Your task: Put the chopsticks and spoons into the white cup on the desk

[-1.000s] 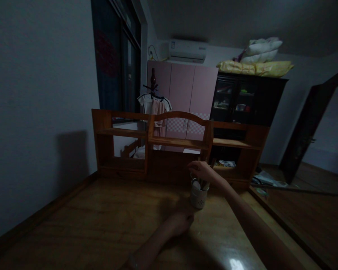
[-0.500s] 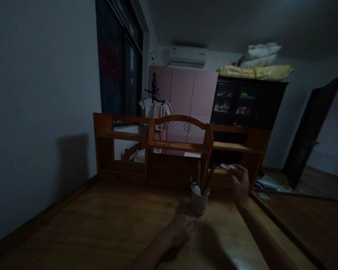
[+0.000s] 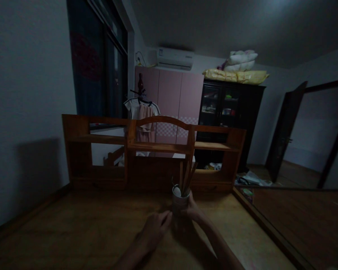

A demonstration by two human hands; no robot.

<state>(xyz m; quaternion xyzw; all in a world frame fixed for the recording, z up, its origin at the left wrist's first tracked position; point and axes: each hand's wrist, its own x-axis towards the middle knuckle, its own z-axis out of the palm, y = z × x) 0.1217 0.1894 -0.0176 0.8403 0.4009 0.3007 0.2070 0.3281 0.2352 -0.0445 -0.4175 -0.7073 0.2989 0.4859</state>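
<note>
A pale cup [image 3: 179, 204] stands on the wooden desk [image 3: 107, 225], holding several thin wooden sticks [image 3: 186, 178] that look like chopsticks. A round white spoon-like end [image 3: 177, 191] and a thin curved dark piece also rise from it. My right hand [image 3: 195, 210] is wrapped around the cup's right side. Just left of the cup, my left hand [image 3: 157, 227] lies low over the desk with its fingers curled in. Whether it touches the cup or holds anything is hidden in the dim light.
A wooden shelf unit [image 3: 157, 147] with open bays runs along the desk's back. Behind it are pink wardrobe doors [image 3: 169, 93], a dark cabinet [image 3: 231, 108] and hanging clothes [image 3: 143, 112]. A wall [image 3: 25, 112] borders the left; a raised edge [image 3: 259, 221] bounds the right.
My right hand has come down and left from in front of the right-hand shelf bay and closed around the cup. My left hand stays curled near the cup. The view has shifted right.
</note>
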